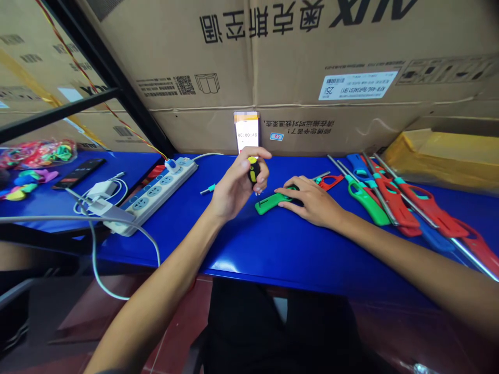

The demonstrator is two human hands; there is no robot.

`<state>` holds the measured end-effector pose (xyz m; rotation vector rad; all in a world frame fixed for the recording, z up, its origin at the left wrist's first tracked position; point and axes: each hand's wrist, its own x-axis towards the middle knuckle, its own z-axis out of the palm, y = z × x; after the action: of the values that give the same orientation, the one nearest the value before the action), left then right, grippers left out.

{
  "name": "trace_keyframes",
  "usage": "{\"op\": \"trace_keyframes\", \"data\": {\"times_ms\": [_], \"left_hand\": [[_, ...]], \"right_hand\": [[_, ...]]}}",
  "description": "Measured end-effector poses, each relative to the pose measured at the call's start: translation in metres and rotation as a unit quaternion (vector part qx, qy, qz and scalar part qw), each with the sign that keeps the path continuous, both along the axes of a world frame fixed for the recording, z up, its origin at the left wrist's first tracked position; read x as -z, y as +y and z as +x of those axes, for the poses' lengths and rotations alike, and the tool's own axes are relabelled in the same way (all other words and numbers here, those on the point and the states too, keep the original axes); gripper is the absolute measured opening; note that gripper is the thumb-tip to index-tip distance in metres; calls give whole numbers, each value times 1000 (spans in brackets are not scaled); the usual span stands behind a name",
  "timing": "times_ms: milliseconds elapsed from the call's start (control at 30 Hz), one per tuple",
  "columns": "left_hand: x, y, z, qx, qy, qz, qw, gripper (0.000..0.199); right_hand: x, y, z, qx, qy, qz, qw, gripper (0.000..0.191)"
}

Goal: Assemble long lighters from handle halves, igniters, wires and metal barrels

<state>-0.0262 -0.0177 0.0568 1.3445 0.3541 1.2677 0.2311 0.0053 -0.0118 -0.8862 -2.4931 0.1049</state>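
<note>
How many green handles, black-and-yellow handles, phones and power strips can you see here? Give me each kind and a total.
Green handles: 2
Black-and-yellow handle: 1
Phones: 2
Power strip: 1
Total: 6

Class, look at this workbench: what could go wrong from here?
The left hand grips a black-and-yellow handle in front of the upright phone; a bump might topple the phone. The small teal-ended piece lies loose near that hand and could roll away. The green casing under the right hand might slip on the glossy blue table.
</note>
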Motion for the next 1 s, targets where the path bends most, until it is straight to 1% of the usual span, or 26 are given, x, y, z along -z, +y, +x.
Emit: {"op": "trace_keyframes", "data": {"times_ms": [100,200,300,467,600,733,900,1000], "left_hand": [[1,0,-2,-3,5,-7,1000,46],[3,1,0,-22,13,13,1000,39],[4,1,3,-25,11,27,999,43],[0,1,2,-40,3,15,999,50],[-2,1,1,-31,8,18,999,51],[0,3,2,-42,13,14,999,53],[3,5,3,-47,1,-1,999,62],[1,3,3,-35,-6,-19,999,58]], "right_hand": [[-1,0,0,-1,1,0,1000,42],[-1,0,0,-2,4,3,1000,43],[-1,0,0,-3,5,3,1000,43],[-2,0,0,-2,8,-2,1000,41],[-2,-1,0,-5,10,0,1000,41],[-1,0,1,-6,7,-2,1000,42],[0,0,1,-4,7,-2,1000,42],[0,1,2,-4,6,-5,1000,42]]}}
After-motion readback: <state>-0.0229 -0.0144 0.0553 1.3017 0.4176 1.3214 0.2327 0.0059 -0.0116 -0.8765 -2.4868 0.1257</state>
